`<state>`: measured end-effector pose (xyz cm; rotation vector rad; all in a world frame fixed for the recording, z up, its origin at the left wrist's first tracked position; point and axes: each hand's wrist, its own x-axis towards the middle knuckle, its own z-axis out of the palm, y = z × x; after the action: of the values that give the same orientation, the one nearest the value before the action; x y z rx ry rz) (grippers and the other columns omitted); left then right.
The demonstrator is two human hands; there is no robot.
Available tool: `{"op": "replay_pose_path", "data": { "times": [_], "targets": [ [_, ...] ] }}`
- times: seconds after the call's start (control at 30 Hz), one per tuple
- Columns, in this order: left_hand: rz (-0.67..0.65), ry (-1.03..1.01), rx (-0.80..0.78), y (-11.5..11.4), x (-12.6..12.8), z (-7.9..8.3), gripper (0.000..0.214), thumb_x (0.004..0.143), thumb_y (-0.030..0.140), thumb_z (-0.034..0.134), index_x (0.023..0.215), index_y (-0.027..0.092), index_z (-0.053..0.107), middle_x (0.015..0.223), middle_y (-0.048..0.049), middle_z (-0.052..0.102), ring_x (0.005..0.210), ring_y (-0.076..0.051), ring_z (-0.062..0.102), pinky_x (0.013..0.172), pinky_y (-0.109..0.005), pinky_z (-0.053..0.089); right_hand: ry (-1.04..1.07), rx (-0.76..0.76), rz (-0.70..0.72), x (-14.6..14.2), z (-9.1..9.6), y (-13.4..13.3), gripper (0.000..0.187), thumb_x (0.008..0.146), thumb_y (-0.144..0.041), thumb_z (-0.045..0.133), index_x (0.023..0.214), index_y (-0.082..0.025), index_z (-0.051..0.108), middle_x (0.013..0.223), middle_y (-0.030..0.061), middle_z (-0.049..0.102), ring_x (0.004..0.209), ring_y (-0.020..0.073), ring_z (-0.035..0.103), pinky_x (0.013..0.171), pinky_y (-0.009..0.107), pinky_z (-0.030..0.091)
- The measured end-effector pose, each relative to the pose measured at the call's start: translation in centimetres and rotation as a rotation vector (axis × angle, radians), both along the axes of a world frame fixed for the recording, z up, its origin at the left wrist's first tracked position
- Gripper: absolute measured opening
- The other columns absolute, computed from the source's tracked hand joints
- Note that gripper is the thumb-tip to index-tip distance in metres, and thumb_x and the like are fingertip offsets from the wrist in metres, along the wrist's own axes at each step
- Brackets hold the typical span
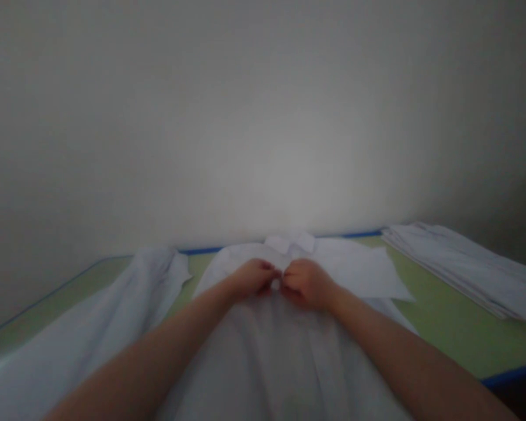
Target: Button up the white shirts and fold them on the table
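A white collared shirt [284,362] lies in front of me, its collar [304,241] toward the wall and one short sleeve [372,272] spread to the right. Both hands meet at the front of the shirt, a little below the collar. My left hand [256,278] pinches the fabric with its fingertips. Close against it, my right hand [307,283] is closed on the fabric from the other side. Blur and the curled fingers hide whether a button is between them.
Another white garment [118,304] lies loosely bunched at the left. Flat, stacked white garments [464,266] rest at the right. The green table [460,333] has a blue edge, and a plain wall [263,117] rises behind it.
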<state>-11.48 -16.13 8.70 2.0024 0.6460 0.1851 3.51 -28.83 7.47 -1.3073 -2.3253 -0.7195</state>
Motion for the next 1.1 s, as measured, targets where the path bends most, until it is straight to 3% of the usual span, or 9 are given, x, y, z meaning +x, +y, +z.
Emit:
{"op": "replay_pose_path", "data": {
  "times": [0.33,0.4,0.5,0.6,0.7,0.77,0.83,0.93,1.1],
  "targets": [
    [0.005,0.097,0.227,1.3,-0.4,-0.2,0.032,0.069,0.045,0.056,0.057,0.016,0.051,0.046,0.0010,0.051,0.039,-0.009,0.042,0.041,-0.022,0.028,0.005,-0.185,-0.066,0.5,-0.3,0.1,0.010,0.074,-0.018,0.055,0.065,-0.017,0.061,0.072,0.0022,0.059,0.070,0.0142,0.050,0.063,0.026,0.031],
    [0.038,0.117,0.300,1.5,-0.6,0.5,0.029,0.069,0.043,0.056,0.067,0.014,0.057,0.050,-0.0001,0.055,0.042,-0.010,0.046,0.042,-0.022,0.031,0.058,-0.258,-0.066,0.4,-0.3,0.0,0.010,0.074,-0.023,0.056,0.068,-0.018,0.063,0.074,0.0021,0.060,0.067,0.0129,0.051,0.061,0.024,0.031],
    [0.098,0.144,0.390,1.6,-1.8,2.4,0.041,0.068,0.039,0.058,0.099,0.013,0.058,0.063,-0.0019,0.063,0.049,-0.012,0.054,0.046,-0.021,0.036,0.154,-0.396,-0.038,0.1,-0.6,-0.1,0.015,0.074,-0.030,0.058,0.077,-0.018,0.067,0.075,0.0013,0.062,0.065,0.0115,0.052,0.059,0.022,0.032],
    [0.032,0.251,0.520,1.0,-5.2,4.9,0.044,0.068,0.040,0.058,0.105,0.016,0.058,0.069,-0.0024,0.065,0.055,-0.013,0.057,0.051,-0.021,0.038,0.199,-0.476,-0.025,0.0,-1.0,-0.2,0.019,0.074,-0.034,0.058,0.079,-0.019,0.069,0.071,0.0011,0.064,0.065,0.0120,0.054,0.060,0.022,0.033],
    [-0.093,0.418,0.690,-1.0,-10.4,6.9,0.031,0.064,0.040,0.061,0.087,0.020,0.065,0.069,-0.0017,0.065,0.059,-0.015,0.057,0.054,-0.023,0.037,0.211,-0.493,-0.036,0.0,-1.2,-0.3,0.020,0.074,-0.036,0.058,0.078,-0.018,0.069,0.068,0.0006,0.064,0.062,0.0117,0.054,0.057,0.022,0.033],
    [-0.093,0.615,0.758,-3.1,-14.3,7.3,0.026,0.060,0.044,0.062,0.068,0.020,0.065,0.066,-0.0027,0.064,0.059,-0.018,0.056,0.053,-0.025,0.034,0.214,-0.483,-0.062,0.0,-1.0,-0.3,0.023,0.074,-0.038,0.058,0.075,-0.018,0.069,0.065,0.0008,0.064,0.059,0.0115,0.053,0.055,0.022,0.031],
    [-0.057,0.797,0.769,-5.2,-17.7,7.0,0.033,0.057,0.053,0.062,0.065,0.021,0.065,0.067,-0.0045,0.065,0.060,-0.023,0.057,0.052,-0.028,0.033,0.214,-0.460,-0.094,-0.1,-0.8,-0.4,0.027,0.076,-0.041,0.057,0.071,-0.017,0.068,0.064,0.0015,0.064,0.058,0.0116,0.053,0.054,0.022,0.029],
    [0.010,0.915,0.695,-7.7,-21.2,5.5,0.042,0.053,0.061,0.061,0.070,0.022,0.067,0.070,-0.0061,0.065,0.062,-0.026,0.058,0.051,-0.029,0.034,0.210,-0.429,-0.096,-0.2,-0.5,-0.5,0.029,0.077,-0.041,0.055,0.068,-0.017,0.068,0.063,0.0019,0.064,0.057,0.0117,0.052,0.052,0.023,0.027],
    [0.081,0.719,0.601,-9.8,-23.0,2.2,0.024,0.066,0.044,0.056,0.075,0.024,0.066,0.076,-0.0033,0.065,0.066,-0.021,0.059,0.055,-0.027,0.037,0.192,-0.427,-0.086,-0.4,-0.4,-0.7,0.026,0.076,-0.037,0.056,0.069,-0.016,0.068,0.065,0.0029,0.065,0.058,0.0117,0.053,0.052,0.023,0.026]
  ]
}}
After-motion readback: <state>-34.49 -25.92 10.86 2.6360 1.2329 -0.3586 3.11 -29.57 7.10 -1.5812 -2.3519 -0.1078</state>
